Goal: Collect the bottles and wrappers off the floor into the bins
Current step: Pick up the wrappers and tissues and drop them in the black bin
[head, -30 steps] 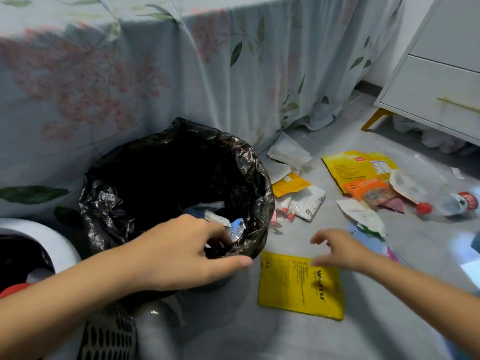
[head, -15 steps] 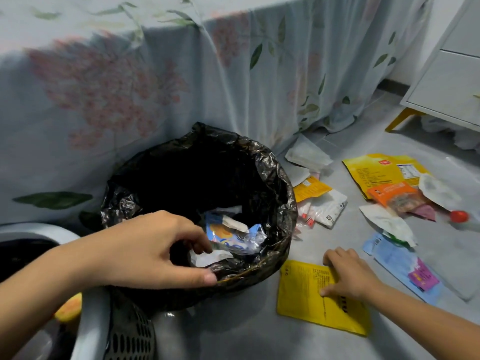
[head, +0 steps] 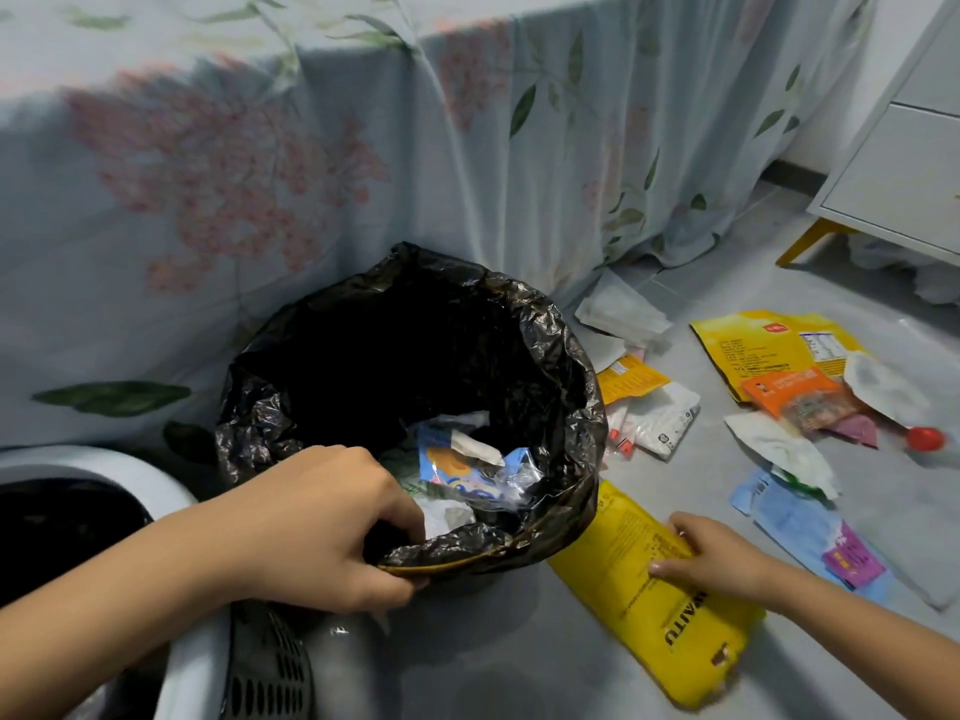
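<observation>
My left hand pinches the near rim of a bin lined with a black bag; blue and clear wrappers lie inside it. My right hand grips a yellow wrapper that tilts up off the grey floor, its top edge against the bin's side. More wrappers are scattered to the right: a large yellow bag, an orange packet, white wrappers, a blue sachet. A red bottle cap shows at the right edge; the bottle itself is blurred.
A second white bin with a dark liner stands at the lower left. A flowered bedsheet hangs behind the bins. A white drawer cabinet on yellow legs stands at the right.
My right hand reached down onto the yellow wrapper, closed on it and lifted it toward the bin. My left hand settled onto the bin's near rim.
</observation>
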`<state>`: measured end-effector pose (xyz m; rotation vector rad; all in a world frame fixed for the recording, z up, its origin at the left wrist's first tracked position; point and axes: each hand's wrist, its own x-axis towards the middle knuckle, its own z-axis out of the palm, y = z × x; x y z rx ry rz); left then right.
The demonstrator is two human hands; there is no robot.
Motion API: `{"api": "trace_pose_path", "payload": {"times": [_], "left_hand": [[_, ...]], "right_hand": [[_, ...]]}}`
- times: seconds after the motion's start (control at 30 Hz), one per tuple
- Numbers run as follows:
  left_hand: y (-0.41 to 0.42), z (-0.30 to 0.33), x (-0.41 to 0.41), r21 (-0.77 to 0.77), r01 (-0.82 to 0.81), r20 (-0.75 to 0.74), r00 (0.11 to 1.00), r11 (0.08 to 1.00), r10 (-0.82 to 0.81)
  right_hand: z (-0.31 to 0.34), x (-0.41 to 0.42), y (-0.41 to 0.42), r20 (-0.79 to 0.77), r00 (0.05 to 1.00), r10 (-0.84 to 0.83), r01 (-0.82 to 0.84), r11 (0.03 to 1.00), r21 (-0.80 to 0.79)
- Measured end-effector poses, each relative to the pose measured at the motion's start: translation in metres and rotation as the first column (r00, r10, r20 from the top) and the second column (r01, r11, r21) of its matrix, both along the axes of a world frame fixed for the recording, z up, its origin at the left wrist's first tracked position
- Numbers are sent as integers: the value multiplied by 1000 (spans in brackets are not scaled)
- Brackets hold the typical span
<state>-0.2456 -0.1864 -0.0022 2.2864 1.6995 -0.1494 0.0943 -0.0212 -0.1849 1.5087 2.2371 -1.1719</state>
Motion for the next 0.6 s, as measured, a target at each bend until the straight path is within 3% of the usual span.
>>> {"api": "trace_pose_path", "payload": {"times": [0.13,0.27,0.5,0.6], "left_hand": [[6,-2,5,17,17,-25,1000,1000,-17],[9,-6,2,24,28,-29,999,999,-27],[4,-8,-1,31,-12,-3,1000,999,12],[5,-8,-1,32,-19,13,1000,999,19]], "right_hand": [[36,-2,1,-191,967,-166,149,984,-102],[68,-1,4,-381,834,-400,366,916,-162],[106,-8,23,-643,596,-482,556,825,-103],[125,-19,35,-729,540,-420,635,773,24]]}}
